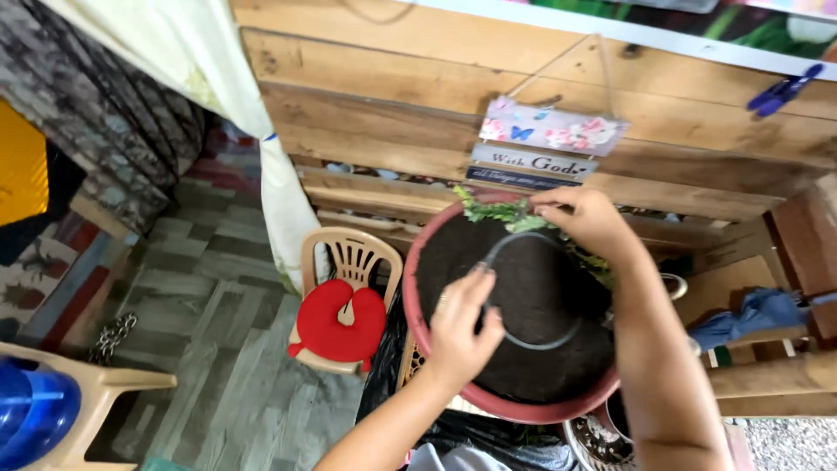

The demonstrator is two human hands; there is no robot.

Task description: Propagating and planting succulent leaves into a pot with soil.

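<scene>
Both hands pinch a black hoop [536, 336] over soil — fingertips hidden.

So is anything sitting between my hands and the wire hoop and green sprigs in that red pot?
Nothing visible. The left hand already touches the wire hoop over the soil, and the right hand rests on the green sprigs at the far rim of the red pot.

The floor [218, 349] is laid with grey-green wood-look planks. A beige plastic chair [349, 262] stands on it beside the wooden plank wall, with a red cushion [336, 327] on its seat. A metal chain [112, 336] lies on the floor to the left, near a patterned rug [44, 270]. Another beige chair [105, 388] stands at the lower left.
</scene>
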